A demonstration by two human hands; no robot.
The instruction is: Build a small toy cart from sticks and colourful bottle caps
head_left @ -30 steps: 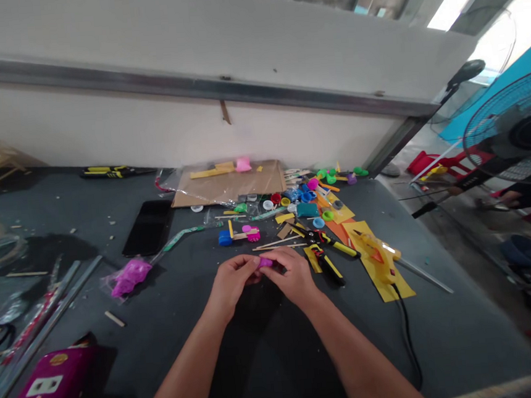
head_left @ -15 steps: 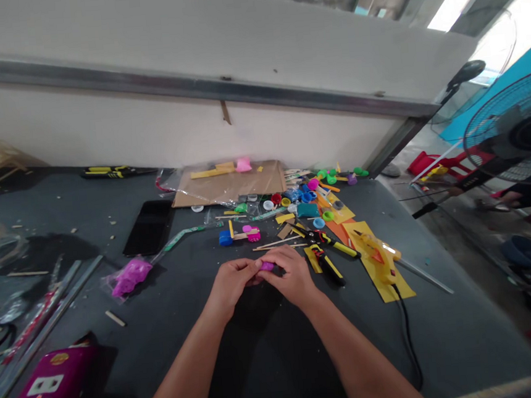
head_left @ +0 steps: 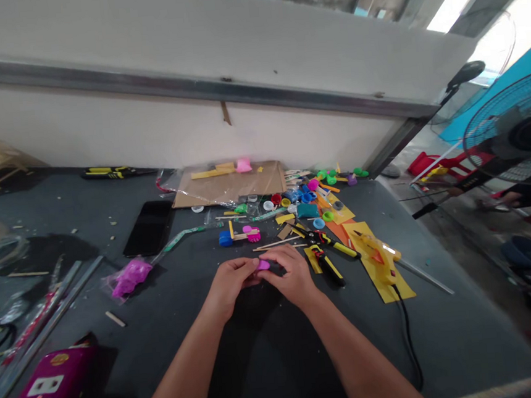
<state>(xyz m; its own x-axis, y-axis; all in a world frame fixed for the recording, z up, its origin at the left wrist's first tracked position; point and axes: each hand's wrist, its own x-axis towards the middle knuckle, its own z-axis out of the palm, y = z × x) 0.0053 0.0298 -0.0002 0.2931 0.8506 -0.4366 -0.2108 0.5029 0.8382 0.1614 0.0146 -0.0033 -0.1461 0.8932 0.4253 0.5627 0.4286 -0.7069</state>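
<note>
A small lump of purple modelling clay (head_left: 263, 265) sits between my two hands above the dark table. My left hand (head_left: 231, 285) pinches it from the left with thumb and fingers. On the right side, my right hand (head_left: 293, 277) has thumb and index fingertips closed against the same lump. Just beyond the hands lies a small model (head_left: 239, 235) of sticks with blue and pink clay parts. A bag of purple clay (head_left: 132, 277) rests to the left.
Pliers (head_left: 329, 264) and a yellow glue gun (head_left: 378, 257) with a black cord lie to the right. Coloured caps (head_left: 308, 194) and sticks cluster behind. A phone (head_left: 148, 228) is at left, and a magenta power strip (head_left: 53, 381) at front left. Cardboard (head_left: 227, 187) lies by the wall.
The purple clay has turned a little between my fingertips and shows more of its surface. My right fingers have shifted slightly; both arms stay in place.
</note>
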